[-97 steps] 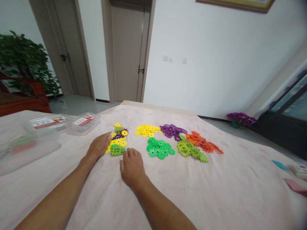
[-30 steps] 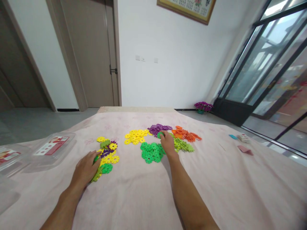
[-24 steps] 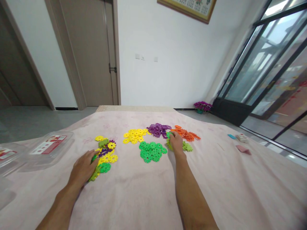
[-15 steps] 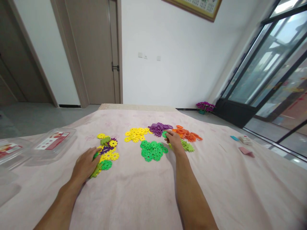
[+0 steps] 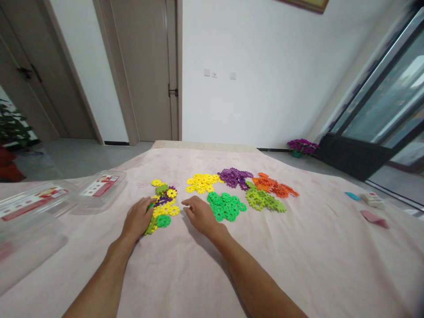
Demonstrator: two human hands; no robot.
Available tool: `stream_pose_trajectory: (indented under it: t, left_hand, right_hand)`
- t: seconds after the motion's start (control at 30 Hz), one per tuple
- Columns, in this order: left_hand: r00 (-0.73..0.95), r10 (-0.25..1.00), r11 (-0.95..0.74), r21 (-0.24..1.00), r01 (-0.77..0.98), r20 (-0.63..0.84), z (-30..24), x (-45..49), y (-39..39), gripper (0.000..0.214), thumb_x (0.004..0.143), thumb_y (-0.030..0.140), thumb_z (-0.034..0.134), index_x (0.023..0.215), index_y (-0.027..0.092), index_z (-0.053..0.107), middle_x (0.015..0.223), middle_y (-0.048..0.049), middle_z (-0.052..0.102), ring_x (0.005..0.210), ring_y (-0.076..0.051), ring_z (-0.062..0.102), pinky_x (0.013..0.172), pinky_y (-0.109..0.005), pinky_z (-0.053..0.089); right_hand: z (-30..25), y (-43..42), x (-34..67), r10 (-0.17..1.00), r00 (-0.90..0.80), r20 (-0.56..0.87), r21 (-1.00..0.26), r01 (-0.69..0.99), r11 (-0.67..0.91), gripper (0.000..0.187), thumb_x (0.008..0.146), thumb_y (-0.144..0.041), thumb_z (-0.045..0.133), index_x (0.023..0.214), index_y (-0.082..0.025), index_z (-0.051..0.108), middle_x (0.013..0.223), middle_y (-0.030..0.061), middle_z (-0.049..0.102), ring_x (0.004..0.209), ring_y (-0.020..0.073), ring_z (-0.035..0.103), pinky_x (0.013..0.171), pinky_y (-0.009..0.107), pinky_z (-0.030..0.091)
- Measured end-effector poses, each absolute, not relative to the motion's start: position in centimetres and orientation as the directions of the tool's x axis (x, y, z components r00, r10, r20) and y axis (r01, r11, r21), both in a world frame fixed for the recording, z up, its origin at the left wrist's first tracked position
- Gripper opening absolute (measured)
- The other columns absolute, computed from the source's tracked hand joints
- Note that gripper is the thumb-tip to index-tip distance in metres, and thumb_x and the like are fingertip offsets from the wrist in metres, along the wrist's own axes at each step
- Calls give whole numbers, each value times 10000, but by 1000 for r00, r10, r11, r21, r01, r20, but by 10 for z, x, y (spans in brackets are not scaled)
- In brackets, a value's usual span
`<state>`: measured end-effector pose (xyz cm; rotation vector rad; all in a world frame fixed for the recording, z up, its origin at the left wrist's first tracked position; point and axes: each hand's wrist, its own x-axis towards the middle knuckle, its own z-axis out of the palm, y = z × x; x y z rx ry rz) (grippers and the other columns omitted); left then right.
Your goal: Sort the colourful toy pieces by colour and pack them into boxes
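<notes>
A mixed cluster of yellow, purple and green snowflake pieces [image 5: 164, 205] lies on the pink cloth [image 5: 205, 274]. My left hand [image 5: 136, 219] rests on its left edge, fingers curled over the lime-green pieces there. Palm down just right of the cluster, my right hand [image 5: 200, 214] points its loosely stretched fingers left, and nothing shows in it. Sorted piles lie beyond: yellow [image 5: 202, 182], purple [image 5: 234, 176], orange [image 5: 273, 187], lime green [image 5: 263, 201] and green [image 5: 225, 206], the green one nearest my right hand.
Clear plastic boxes with red labels [image 5: 102, 190] [image 5: 29, 205] stand at the left. A blue piece [image 5: 353, 195], a white object [image 5: 372, 199] and a pink one [image 5: 374, 217] lie far right. Doors and a pot of purple flowers [image 5: 301, 146] are beyond the cloth.
My right hand has come back from the green and lime piles to just right of the mixed cluster. My left hand has stayed on the cluster. The view has swung left.
</notes>
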<state>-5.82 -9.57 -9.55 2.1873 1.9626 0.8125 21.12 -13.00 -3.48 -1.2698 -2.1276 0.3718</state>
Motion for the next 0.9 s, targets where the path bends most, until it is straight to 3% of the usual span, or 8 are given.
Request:
stream_pose_trajectory:
  t: [0.17,0.33,0.57,0.73,0.9]
  left_hand:
    - [-9,952,-157,519,840,304,-86,-57,-98,473,884,201,411,1276,177,675,1391,-74,655,1337,-210,562,1162,-353,400]
    - [-44,955,-131,549,826,294,-82,-55,-100,467,862,199,437,1262,176,676,1375,-79,662,1310,-207,581,1153,-345,406]
    - [-2,949,-175,535,827,315,-86,-56,-97,426,853,189,446,1195,198,699,1348,-62,674,1316,-194,568,1171,-348,381]
    - [-17,947,-169,541,824,322,-85,-55,-98,431,868,208,426,1187,183,714,1346,-72,676,1307,-194,577,1170,-338,380]
    - [-10,952,-164,541,825,305,-85,-55,-97,421,866,192,446,1191,201,714,1366,-58,669,1332,-210,559,1183,-369,369]
  right_hand:
    - [-42,-150,173,768,-561,309,-332,693,640,426,953,-371,637,1355,-248,578,1319,90,595,1126,230,559,948,354,471]
    - [-40,-149,162,745,-608,276,-168,732,660,406,932,-543,638,1230,-267,646,1201,84,622,1071,263,524,873,377,471]
    - [-46,-145,151,740,-619,263,-64,754,654,238,931,-442,681,1037,-229,683,1068,63,662,1020,250,554,792,340,480]
    - [-47,-148,150,711,-645,282,5,742,671,162,1002,-325,571,1011,-183,650,1000,86,665,955,240,577,762,335,468]
    - [-48,-146,155,796,-540,272,-81,812,579,101,993,-198,543,1057,-196,622,1028,69,676,927,212,597,761,305,440]
